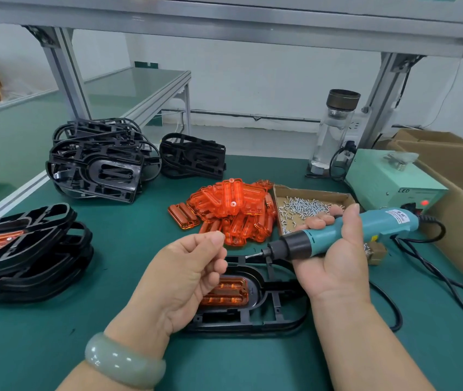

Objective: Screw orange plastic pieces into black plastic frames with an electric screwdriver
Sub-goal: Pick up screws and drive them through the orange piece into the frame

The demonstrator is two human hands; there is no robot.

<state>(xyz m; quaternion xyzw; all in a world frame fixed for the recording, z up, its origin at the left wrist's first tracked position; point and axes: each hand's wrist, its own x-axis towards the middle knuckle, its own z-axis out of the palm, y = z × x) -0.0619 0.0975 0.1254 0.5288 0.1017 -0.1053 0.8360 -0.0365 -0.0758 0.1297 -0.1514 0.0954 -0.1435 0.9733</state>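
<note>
Just right of the heap of translucent orange plastic pieces point(233, 210), a shallow cardboard tray point(279, 190) holds silver screws point(303, 207). Left of the heap, stacked black plastic frames point(97, 165). Before the heap, on the green desk point(55, 348), one black frame point(275, 314) seats an orange piece point(224, 292), half hidden by hands: right grip point(334, 263) wrapped round the teal electric screwdriver point(366, 227), left grip point(185, 275) pinched together.

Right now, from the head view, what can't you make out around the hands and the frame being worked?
- Left hand: pinched fingertips cover whatever they hold; a screw would be too small to see.
- Orange piece in the black frame: left end hidden by the left hand.
- Electric screwdriver bit in the right hand: tip dark against the frame; a loaded screw is unreadable.
- Frame stack: cut off by the left edge.
</note>
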